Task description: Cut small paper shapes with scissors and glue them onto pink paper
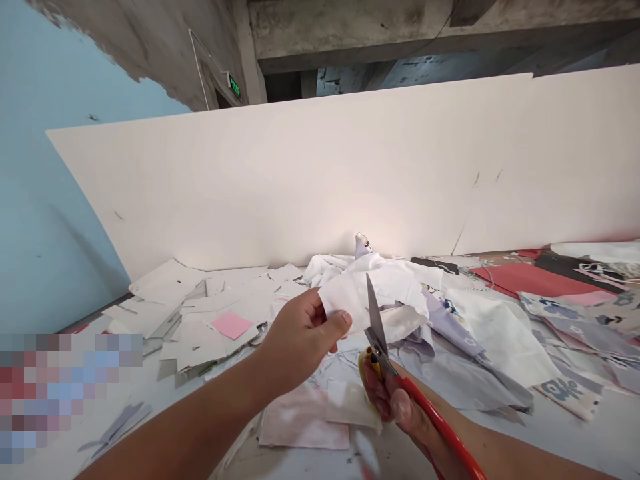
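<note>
My left hand [305, 333] pinches a small white piece of cloth [345, 300] between thumb and fingers, held up above the table. In my right hand [395, 400] are scissors [425, 400] with red handles, gripped near the pivot. Their blades [375, 313] point upward and stand apart, close to the right edge of the white piece. Something yellow wraps part of the scissors by my fingers. Below my hands lie a pale pink cloth piece [305, 420] and a cream cloth piece [350, 403], partly overlapping.
Flat white pieces [165, 287] are piled at the left, with a pink square [231, 325] on top. Crumpled white and lilac fabric [390, 280] lies behind my hands. Printed scraps [585, 320] and red sheets [545, 277] are at right. A white panel [300, 180] stands behind the table.
</note>
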`<state>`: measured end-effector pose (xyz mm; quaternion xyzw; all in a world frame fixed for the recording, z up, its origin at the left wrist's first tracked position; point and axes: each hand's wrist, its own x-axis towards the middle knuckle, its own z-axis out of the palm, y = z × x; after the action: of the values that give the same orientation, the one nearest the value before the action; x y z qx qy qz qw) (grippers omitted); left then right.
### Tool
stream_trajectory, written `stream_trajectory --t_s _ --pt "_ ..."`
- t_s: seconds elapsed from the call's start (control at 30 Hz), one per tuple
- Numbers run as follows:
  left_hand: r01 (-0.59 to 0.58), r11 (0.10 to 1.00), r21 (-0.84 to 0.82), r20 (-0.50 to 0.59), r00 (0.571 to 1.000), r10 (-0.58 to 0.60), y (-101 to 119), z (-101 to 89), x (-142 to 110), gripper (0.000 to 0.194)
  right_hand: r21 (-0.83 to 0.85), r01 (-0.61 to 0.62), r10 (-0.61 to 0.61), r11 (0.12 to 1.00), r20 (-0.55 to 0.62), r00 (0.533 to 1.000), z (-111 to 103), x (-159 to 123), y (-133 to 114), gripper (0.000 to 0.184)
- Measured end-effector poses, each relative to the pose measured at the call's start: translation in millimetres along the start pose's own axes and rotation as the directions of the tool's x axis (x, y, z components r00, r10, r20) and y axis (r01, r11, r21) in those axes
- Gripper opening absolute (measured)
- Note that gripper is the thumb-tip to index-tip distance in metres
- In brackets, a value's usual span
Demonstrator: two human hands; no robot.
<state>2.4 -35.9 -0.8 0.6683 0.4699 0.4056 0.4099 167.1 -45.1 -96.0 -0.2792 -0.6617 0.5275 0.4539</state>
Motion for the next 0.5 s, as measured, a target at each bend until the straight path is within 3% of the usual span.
stream_trajectory --t_s 0.17,0.5 --pt "-0.004 1.0 -0.004 0.001 1.0 0.004 -0.2 0.4 0.4 0.018 0.079 -0.097 0.097 0.992 -0.003 0.995 5.8 -1.9 -10.2 0.057" --pt "-0.007 1.0 -0.007 0.005 1.0 0.007 0.9 0.3 -0.1 0.017 -0.011 -0.172 0.173 0.985 0.082 0.982 3.8 -8.9 -36.7 0.051"
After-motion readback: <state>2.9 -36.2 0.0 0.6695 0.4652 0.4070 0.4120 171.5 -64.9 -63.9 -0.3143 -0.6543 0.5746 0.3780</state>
